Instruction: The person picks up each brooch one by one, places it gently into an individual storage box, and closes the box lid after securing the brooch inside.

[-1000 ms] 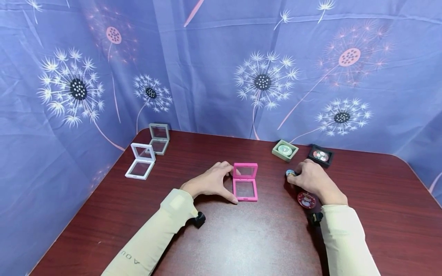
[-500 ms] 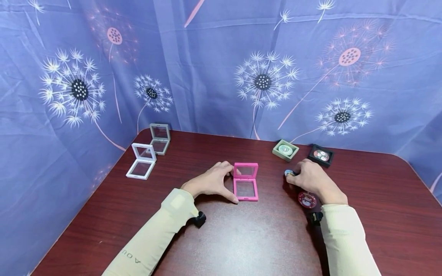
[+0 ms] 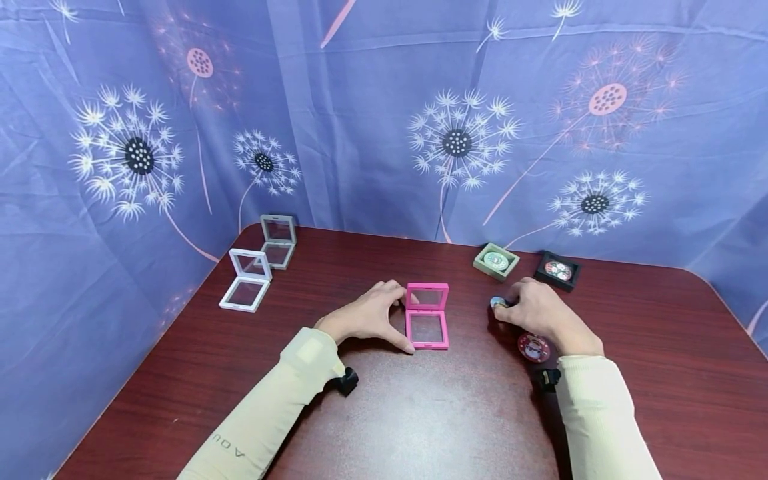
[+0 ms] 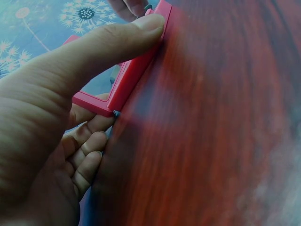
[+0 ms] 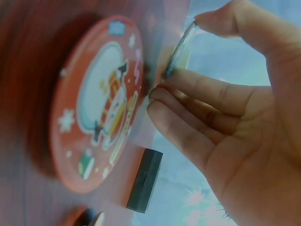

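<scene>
My left hand (image 3: 369,317) steadies a pink display frame (image 3: 445,331) that stands unfolded, its lid raised. In the left wrist view the thumb lies on the pink frame's (image 4: 134,77) edge, while the other fingers curl behind it. Off to the right, my right hand (image 3: 543,312) pinches a small round bluish badge (image 3: 498,302) by its rim. The right wrist view shows this badge (image 5: 181,49) edge-on between thumb and forefinger, tilted just off the table. Near that wrist lies a red round badge (image 3: 533,348) with a snowman-like picture, untouched.
At the back right sit a green frame box (image 3: 478,263) and a black frame box (image 3: 570,283), each with a round badge. Two unfolded frames, one white (image 3: 227,299) and one grey (image 3: 292,248), stand at the left. A blue dandelion cloth (image 3: 360,133) hangs behind the table.
My right hand has shifted slightly left with the bluish badge, towards the pink frame. The left hand and the pink frame have stayed put.
</scene>
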Motion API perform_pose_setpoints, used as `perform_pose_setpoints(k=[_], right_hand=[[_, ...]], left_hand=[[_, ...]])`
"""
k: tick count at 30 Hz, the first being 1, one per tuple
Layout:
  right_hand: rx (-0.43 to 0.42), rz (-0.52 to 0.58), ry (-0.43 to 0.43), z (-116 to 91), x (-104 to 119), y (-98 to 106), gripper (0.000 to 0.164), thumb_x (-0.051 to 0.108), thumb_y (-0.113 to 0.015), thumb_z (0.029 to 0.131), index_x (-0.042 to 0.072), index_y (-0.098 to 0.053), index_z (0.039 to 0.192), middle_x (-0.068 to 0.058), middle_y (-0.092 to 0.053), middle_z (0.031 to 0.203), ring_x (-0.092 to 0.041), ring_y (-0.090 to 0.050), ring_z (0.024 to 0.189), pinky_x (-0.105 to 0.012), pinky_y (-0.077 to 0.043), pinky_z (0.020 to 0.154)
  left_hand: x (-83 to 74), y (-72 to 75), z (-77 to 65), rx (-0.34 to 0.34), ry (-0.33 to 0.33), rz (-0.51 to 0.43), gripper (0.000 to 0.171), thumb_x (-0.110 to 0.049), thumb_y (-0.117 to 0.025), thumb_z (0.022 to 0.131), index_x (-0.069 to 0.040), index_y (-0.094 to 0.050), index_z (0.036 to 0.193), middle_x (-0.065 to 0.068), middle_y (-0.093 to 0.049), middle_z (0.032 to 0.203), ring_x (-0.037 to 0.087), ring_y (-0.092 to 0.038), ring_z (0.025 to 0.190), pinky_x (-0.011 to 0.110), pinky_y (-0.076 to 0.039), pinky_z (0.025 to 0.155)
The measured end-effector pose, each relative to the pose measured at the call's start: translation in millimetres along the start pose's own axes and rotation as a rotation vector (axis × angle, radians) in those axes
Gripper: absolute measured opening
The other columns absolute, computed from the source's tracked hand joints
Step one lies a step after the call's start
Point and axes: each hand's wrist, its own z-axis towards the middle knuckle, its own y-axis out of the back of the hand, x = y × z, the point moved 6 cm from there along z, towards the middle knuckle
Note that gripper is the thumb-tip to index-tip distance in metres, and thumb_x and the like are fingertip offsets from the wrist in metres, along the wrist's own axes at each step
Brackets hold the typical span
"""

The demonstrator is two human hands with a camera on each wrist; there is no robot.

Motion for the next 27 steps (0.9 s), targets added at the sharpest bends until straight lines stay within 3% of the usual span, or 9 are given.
perform_pose_setpoints(k=[11,19,27], right_hand=[[0.018,0.053,0.028,-0.2,10.8,-2.1,0.035,0.028,-0.081,0.085,-0.003,-0.074,0.099,-0.019,-0.067,0.110,-0.032,-0.065,0.093,-0.051,-0.053,0.088],[0.027,0.096,0.046,1.2,21.8,-6.2,0.029,0.026,-0.081,0.086,0.002,-0.074,0.100,-0.011,-0.066,0.109,-0.023,-0.062,0.086,-0.042,-0.052,0.080],[0.036,0.096,0.072,3.3,31.2,-9.4,0.030,0.022,-0.082,0.083,0.000,-0.074,0.100,-0.013,-0.066,0.106,-0.024,-0.064,0.088,-0.042,-0.053,0.081]], left_hand=[[0.4,-0.3,-0.3,-0.003,-0.003,-0.002,0.075,-0.052,-0.100,0.066,-0.019,-0.064,0.122,-0.005,-0.055,0.120,0.015,-0.048,0.112,0.033,-0.047,0.097],[0.3,0.0,-0.5,0.000,-0.001,-0.006,0.074,-0.052,-0.100,0.066,-0.019,-0.064,0.122,-0.006,-0.055,0.120,0.014,-0.048,0.112,0.033,-0.047,0.097],[1.3,-0.4,-0.3,0.000,0.001,-0.005,0.076,-0.053,-0.099,0.066,-0.019,-0.064,0.123,-0.006,-0.055,0.119,0.014,-0.047,0.111,0.032,-0.047,0.095]])
